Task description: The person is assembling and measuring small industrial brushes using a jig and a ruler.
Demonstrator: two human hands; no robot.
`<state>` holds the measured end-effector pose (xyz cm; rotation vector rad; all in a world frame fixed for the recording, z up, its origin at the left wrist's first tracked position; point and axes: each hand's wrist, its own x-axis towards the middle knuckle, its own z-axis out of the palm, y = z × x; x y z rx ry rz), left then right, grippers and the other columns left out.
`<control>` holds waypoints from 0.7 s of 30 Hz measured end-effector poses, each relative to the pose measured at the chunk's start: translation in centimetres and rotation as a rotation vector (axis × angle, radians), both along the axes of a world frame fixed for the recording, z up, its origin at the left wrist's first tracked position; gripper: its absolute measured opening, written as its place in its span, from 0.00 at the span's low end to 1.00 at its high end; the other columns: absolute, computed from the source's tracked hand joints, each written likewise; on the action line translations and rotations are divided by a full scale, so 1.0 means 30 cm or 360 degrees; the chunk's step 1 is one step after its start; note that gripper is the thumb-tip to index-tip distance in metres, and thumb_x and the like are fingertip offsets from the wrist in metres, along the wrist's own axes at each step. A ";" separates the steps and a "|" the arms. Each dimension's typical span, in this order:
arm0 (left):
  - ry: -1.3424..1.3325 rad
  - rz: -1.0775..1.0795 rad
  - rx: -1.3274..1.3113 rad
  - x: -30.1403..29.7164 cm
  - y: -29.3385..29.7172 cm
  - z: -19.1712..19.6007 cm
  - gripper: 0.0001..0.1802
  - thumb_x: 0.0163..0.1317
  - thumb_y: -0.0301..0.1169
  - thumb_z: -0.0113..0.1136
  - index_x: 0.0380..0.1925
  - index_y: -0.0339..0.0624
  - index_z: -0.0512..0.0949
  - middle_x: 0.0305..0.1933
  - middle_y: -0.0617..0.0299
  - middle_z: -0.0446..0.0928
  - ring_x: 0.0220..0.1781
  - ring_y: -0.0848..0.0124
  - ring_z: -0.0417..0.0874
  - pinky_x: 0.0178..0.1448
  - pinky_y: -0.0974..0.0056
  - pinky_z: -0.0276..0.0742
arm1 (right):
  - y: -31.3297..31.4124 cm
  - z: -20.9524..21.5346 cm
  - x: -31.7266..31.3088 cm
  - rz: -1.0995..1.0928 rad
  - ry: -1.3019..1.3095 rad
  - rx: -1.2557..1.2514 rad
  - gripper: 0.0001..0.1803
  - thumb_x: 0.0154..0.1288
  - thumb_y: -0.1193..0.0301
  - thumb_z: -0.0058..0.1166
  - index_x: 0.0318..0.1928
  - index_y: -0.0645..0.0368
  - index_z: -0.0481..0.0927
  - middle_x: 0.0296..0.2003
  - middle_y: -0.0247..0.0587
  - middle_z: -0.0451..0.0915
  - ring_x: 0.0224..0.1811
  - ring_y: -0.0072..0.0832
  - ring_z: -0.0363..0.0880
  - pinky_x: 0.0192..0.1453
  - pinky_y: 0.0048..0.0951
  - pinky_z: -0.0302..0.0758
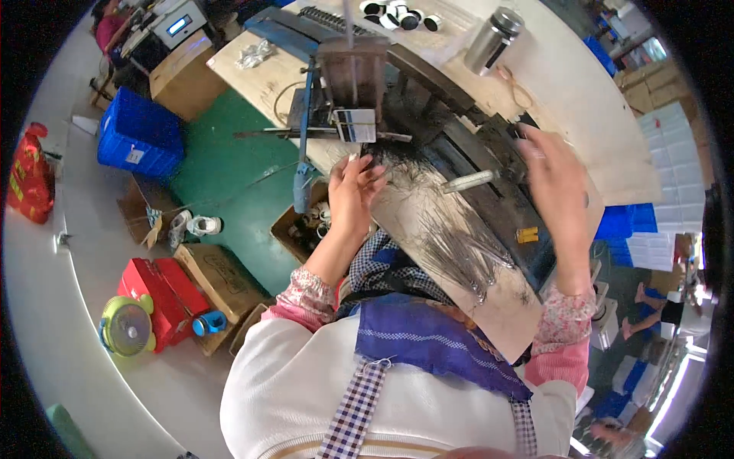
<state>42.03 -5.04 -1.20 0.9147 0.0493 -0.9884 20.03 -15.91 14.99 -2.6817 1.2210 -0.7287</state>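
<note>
While pinching a thin pale sliver at the fingertips, left hand (353, 193) raised at the near edge of the dark strands (451, 229), fingers narrow and curled around the sliver just below a small white-and-black clamp block (355, 125). Right hand (556, 183) blurred, lifted above the dark right end of the tabletop (596, 99), fingers spread wide and holding nothing visible. Fanned between the two hands, the dark strands, lying flat across a slanted pale board (505, 306) and ending in small metal tips toward the lower edge. Just right of the strands, a white cylindrical handle (468, 181) resting on the black frame; farther right, a small yellow piece (527, 235) on the dark surface. Above the clamp block, a rusty brown upright housing (353, 73) on a blue metal frame (306, 115). Farther back on the tabletop, a steel flask (494, 40) and a cluster of black-and-white round caps (397, 14). Down on the green floor (222, 168) to the left, a blue crate (139, 134), cardboard boxes, a red case (157, 294) and a small green fan (127, 327).
</note>
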 end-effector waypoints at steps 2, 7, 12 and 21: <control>0.0030 -0.0078 -0.0116 0.023 -0.012 -0.037 0.15 0.70 0.35 0.51 0.49 0.37 0.65 0.47 0.54 0.75 0.40 0.67 0.80 0.41 0.65 0.80 | 0.072 -0.007 0.189 0.0371 -0.0015 0.0211 0.21 0.59 0.75 0.52 0.54 0.57 0.74 0.43 0.48 0.80 0.45 0.41 0.80 0.50 0.35 0.75; -0.0096 -0.0050 -0.0426 0.065 -0.064 -0.074 0.16 0.68 0.35 0.54 0.47 0.37 0.65 0.45 0.54 0.74 0.42 0.67 0.81 0.44 0.65 0.81 | 0.053 -0.117 0.486 0.0524 0.0380 -0.0028 0.22 0.57 0.71 0.55 0.53 0.55 0.73 0.32 0.50 0.81 0.34 0.47 0.81 0.35 0.44 0.76; -0.0206 -0.0037 -0.0336 0.078 -0.045 -0.075 0.11 0.67 0.33 0.55 0.40 0.37 0.68 0.35 0.58 0.76 0.34 0.71 0.80 0.39 0.66 0.80 | 0.020 -0.164 0.558 0.0472 0.0378 -0.0048 0.13 0.59 0.69 0.56 0.45 0.55 0.75 0.25 0.48 0.80 0.30 0.46 0.81 0.32 0.43 0.76; -0.0480 -0.0130 -0.0390 0.052 0.005 0.066 0.15 0.69 0.30 0.50 0.51 0.31 0.70 0.41 0.53 0.78 0.28 0.73 0.79 0.37 0.68 0.79 | 0.018 -0.092 0.487 0.0375 -0.0125 0.0091 0.09 0.56 0.70 0.57 0.39 0.54 0.79 0.30 0.44 0.82 0.34 0.42 0.82 0.36 0.38 0.77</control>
